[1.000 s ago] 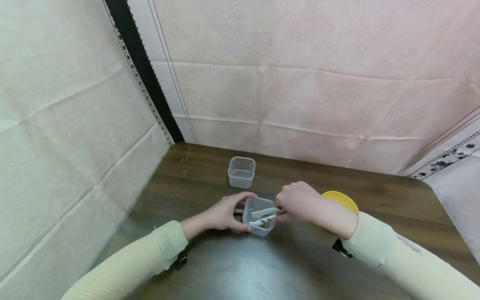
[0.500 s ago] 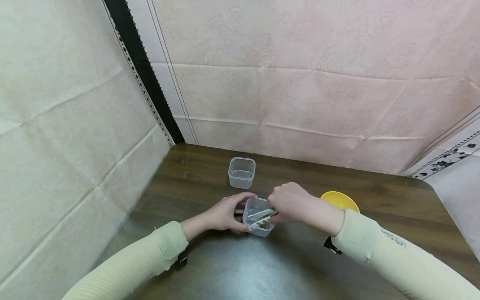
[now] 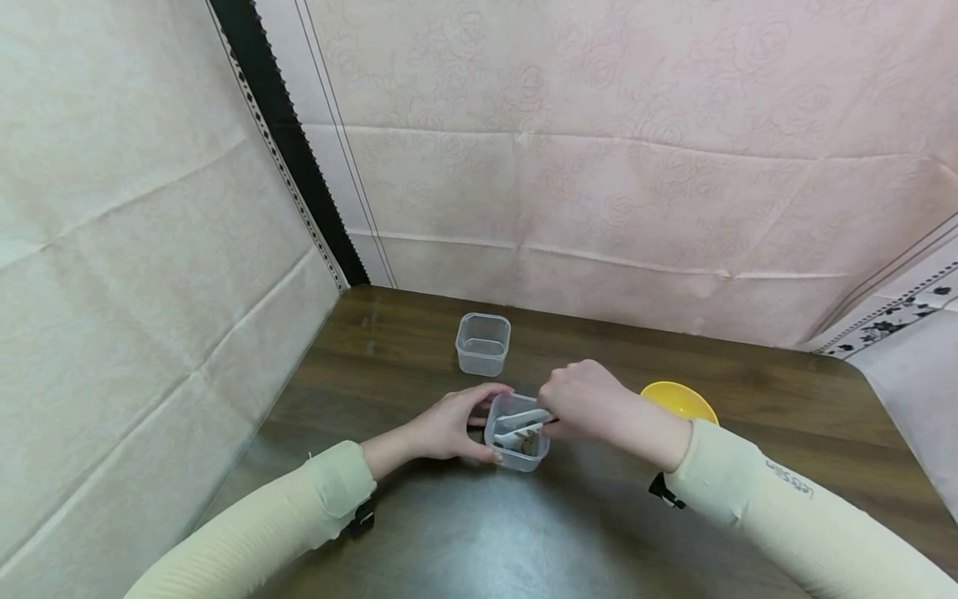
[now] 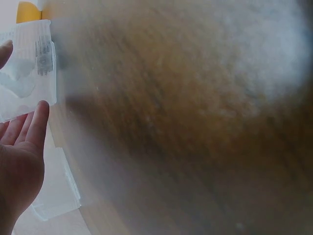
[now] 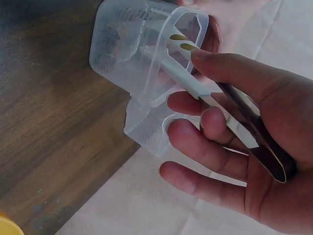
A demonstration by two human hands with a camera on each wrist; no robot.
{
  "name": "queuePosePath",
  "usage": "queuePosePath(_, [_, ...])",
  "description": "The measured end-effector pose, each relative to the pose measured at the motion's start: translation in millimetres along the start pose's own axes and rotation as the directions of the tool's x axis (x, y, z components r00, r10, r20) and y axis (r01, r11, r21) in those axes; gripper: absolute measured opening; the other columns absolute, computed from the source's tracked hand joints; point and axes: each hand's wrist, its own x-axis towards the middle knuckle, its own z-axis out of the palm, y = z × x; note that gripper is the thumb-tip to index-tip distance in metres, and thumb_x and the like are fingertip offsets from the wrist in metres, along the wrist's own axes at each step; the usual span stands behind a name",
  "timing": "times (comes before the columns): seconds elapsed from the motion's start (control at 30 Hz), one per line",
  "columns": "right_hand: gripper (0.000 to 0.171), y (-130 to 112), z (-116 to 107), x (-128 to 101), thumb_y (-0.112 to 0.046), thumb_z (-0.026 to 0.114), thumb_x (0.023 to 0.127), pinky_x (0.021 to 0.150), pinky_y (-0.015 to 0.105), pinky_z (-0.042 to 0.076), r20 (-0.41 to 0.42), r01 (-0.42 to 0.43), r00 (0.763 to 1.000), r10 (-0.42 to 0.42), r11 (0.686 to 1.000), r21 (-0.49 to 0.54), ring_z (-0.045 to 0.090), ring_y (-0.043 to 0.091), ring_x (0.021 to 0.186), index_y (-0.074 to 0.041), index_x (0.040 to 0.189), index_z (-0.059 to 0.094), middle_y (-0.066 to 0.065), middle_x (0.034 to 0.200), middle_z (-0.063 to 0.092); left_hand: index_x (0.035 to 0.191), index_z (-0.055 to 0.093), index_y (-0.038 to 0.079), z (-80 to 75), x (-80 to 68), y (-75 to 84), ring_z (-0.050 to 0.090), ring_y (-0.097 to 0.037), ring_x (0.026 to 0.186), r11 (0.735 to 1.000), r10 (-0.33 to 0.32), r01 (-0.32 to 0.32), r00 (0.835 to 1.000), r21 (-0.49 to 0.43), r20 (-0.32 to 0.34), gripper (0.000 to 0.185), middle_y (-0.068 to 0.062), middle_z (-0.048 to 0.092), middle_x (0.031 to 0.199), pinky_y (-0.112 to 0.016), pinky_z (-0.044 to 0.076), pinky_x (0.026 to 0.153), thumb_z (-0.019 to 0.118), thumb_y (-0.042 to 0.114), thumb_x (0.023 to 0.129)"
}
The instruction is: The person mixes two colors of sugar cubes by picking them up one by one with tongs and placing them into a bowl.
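My left hand [image 3: 452,428] holds a small clear plastic container [image 3: 516,460] from its left side, thumb near the front and fingers at the back. In my right hand [image 3: 587,403] is a pair of tongs [image 5: 254,125] with metal handles and white ends, squeezed between thumb and fingers. The white ends [image 3: 516,426] reach down into the container. Two yellow-green oval marks [image 5: 178,37] show on one white arm in the right wrist view. Through the container's wall in the left wrist view appear a whitish shape [image 4: 22,83] and a grey slotted shape [image 4: 44,58].
Behind the held container stands a second clear plastic container [image 3: 482,345]. A yellow bowl [image 3: 677,399] sits to the right, partly hidden by my right forearm. The brown wooden table [image 3: 479,532] meets pale cloth walls [image 3: 599,208] at the back and left.
Over the last second my right hand has shifted a little left with the tongs, uncovering more of the yellow bowl. The tongs' ends have changed position inside the container. My left hand stays put.
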Motion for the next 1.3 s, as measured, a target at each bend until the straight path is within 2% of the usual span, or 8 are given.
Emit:
queuePosePath(0.23, [0.028,7,-2,-2,-0.037,0.087,0.089,0.046,0.023,0.037,0.022,-0.030,0.999,0.029,0.998,0.051,0.043,0.008,0.052,-0.019,0.073,0.073,-0.011,0.060,0.053,0.159,0.043,0.008,0.0,0.3,-0.6,0.059,-0.018,0.136,1.000,-0.006,0.006,1.000,-0.008,-0.001,0.094,-0.002,0.056,0.150,-0.026,0.056,0.105,0.094,0.005,0.080])
queuePosePath(0.43, [0.026,5,-3,0,-0.036,0.087,0.089,0.048,0.022,0.036,0.062,-0.013,0.998,0.007,0.995,0.096,0.042,0.008,0.054,-0.020,0.073,0.073,-0.011,0.061,0.052,0.158,0.044,0.010,-0.1,0.3,-0.9,0.059,-0.019,0.137,1.000,-0.007,0.007,1.000,-0.005,-0.002,0.093,-0.005,0.056,0.151,-0.026,0.056,0.105,0.094,0.004,0.080])
queuePosePath(0.6, [0.030,-1,-1,5,-0.039,0.087,0.087,0.047,0.022,0.033,0.073,0.007,0.997,-0.011,0.998,0.056,0.041,0.008,0.054,-0.020,0.071,0.071,-0.010,0.060,0.051,0.158,0.043,0.011,-0.8,0.1,-0.2,0.059,-0.021,0.137,1.000,0.000,0.000,1.000,-0.010,0.007,0.092,-0.008,0.056,0.152,-0.026,0.056,0.106,0.094,0.007,0.082])
queuePosePath(0.77, [0.031,-7,3,10,-0.042,0.088,0.086,0.046,0.023,0.038,0.055,0.021,0.998,-0.021,1.000,0.000,0.045,0.009,0.053,-0.016,0.076,0.076,-0.007,0.062,0.059,0.159,0.043,0.009,-1.4,0.1,-0.1,0.060,-0.021,0.136,1.000,0.011,-0.011,1.000,-0.022,0.016,0.092,-0.009,0.056,0.151,-0.027,0.056,0.106,0.093,0.006,0.082])
queuePosePath(0.97, [0.032,-10,9,12,-0.041,0.089,0.085,0.046,0.029,0.044,0.003,0.045,0.999,-0.045,0.997,-0.063,0.049,0.011,0.053,-0.019,0.070,0.070,-0.005,0.062,0.061,0.159,0.043,0.010,-0.8,0.1,0.6,0.060,-0.021,0.135,1.000,0.015,-0.015,1.000,-0.026,0.013,0.092,-0.009,0.057,0.149,-0.026,0.056,0.106,0.093,0.005,0.082])
queuePosePath(1.13, [0.028,-11,10,11,-0.039,0.090,0.086,0.046,0.029,0.046,0.000,0.055,0.998,-0.055,0.996,-0.068,0.049,0.010,0.054,-0.017,0.077,0.075,-0.004,0.064,0.063,0.159,0.043,0.009,-0.8,-1.2,1.7,0.060,-0.022,0.136,1.000,0.012,-0.012,1.000,-0.027,0.007,0.093,-0.008,0.057,0.150,-0.025,0.056,0.106,0.094,0.006,0.081])
queuePosePath(1.3, [0.027,-8,10,8,-0.037,0.089,0.088,0.046,0.027,0.043,0.005,0.034,0.999,-0.034,0.998,-0.043,0.047,0.010,0.053,-0.017,0.077,0.075,-0.005,0.063,0.061,0.158,0.044,0.008,-0.6,-1.7,1.7,0.060,-0.025,0.137,0.999,0.028,-0.028,1.000,-0.032,-0.002,0.092,-0.012,0.056,0.152,-0.026,0.056,0.105,0.094,0.005,0.081])
